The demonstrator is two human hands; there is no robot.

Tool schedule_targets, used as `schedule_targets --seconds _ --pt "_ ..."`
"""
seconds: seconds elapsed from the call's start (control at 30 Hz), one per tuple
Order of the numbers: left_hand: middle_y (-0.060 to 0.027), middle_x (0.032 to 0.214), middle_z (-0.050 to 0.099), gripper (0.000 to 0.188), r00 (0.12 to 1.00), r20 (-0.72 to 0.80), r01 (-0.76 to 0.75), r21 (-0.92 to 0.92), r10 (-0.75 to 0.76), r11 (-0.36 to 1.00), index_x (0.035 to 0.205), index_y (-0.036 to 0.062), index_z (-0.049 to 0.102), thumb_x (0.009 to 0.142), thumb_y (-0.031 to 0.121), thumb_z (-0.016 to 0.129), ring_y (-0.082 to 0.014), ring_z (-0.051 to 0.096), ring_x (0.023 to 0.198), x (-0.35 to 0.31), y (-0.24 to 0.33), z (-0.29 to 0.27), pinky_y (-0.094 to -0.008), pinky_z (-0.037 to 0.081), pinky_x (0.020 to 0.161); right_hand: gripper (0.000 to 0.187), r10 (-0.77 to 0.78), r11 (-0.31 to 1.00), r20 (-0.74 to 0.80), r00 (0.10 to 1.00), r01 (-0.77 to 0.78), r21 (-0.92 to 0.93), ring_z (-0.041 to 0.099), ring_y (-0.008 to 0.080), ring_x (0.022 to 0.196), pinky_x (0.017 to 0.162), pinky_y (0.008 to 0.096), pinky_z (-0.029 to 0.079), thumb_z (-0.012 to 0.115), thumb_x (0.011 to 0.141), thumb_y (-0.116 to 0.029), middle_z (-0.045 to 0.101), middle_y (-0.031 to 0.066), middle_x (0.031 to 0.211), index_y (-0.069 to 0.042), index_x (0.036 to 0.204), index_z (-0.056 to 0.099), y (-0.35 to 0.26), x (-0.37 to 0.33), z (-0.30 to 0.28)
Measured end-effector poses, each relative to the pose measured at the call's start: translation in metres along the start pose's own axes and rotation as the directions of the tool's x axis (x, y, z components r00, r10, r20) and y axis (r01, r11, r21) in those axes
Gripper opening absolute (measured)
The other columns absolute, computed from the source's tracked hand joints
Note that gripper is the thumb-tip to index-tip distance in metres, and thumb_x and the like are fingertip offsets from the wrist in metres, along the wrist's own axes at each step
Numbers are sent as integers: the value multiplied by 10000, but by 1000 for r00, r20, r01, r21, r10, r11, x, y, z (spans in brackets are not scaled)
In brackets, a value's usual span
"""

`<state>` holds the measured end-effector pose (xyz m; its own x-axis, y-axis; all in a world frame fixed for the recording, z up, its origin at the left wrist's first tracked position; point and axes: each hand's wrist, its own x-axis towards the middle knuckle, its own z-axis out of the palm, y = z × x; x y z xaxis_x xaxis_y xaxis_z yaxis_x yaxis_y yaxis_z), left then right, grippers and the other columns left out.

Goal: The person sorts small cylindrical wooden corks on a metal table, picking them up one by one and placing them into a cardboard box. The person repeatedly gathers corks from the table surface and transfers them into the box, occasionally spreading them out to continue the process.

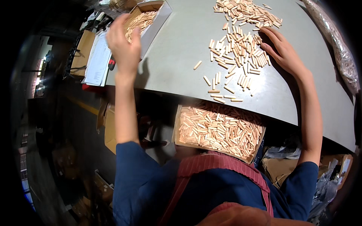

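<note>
My left hand point(124, 47) is over the near left side of a white cardboard box point(157, 23) part-filled with wooden dowels point(141, 23). Its thumb stands apart from its fingers, and I see nothing held. Beside the right edge of a spread of short wooden dowel pins point(241, 47) on the table, my right hand point(281, 51) is open, fingertips touching or very close to them. A denser heap of dowels point(250, 13) lies farther back. Below the table's front edge, against my body, is an open cardboard box point(176, 128) full of dowels.
The grey table point(173, 56) has a curved-looking front edge. Left of the white box are paper sheets point(97, 60) and a red-and-black object point(111, 63). A clear plastic-wrapped bundle point(333, 41) lies along the right. Cardboard and plastic bags point(324, 192) sit below at right.
</note>
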<state>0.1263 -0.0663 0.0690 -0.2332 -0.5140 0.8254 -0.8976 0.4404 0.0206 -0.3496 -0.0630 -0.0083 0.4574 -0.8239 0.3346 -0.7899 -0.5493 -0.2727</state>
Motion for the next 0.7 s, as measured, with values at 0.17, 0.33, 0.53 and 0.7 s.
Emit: schedule_targets --seconds 0.17,0.33,0.53,0.7 --pt "-191 1496 613 472 807 586 269 -484 80 833 1516 19 544 1049 83 569 -327 564 1418 -71 80 4 -415 417 1184 583 -16 999 -33 999 17 30 501 354 1441 1205 415 412 580 1091 -414 506 186 1569 -53 1541 500 10 0 10" --pt "-255 1534 534 527 742 627 284 -616 239 735 1560 -11 456 1043 76 501 -427 467 1465 -81 112 -11 -494 332 1244 567 -46 998 -53 998 49 47 531 361 1412 1183 412 438 592 1091 -408 525 190 1551 -65 1535 512 15 -1 13" --pt "-258 1554 514 571 702 614 236 -679 362 695 1589 -5 424 1027 54 504 -433 442 1492 -83 129 -28 -521 310 1265 532 -27 999 14 1000 27 43 509 333 1451 1198 414 423 547 1120 -397 494 147 1601 -110 1565 495 8 -2 2" --pt "-217 1374 702 429 623 652 496 -756 432 427 1367 -80 669 990 86 550 -403 605 1380 -86 126 -40 -518 391 1225 529 -21 1000 31 999 20 16 532 338 1428 1180 418 444 542 1119 -410 504 131 1596 -106 1551 509 7 0 1"
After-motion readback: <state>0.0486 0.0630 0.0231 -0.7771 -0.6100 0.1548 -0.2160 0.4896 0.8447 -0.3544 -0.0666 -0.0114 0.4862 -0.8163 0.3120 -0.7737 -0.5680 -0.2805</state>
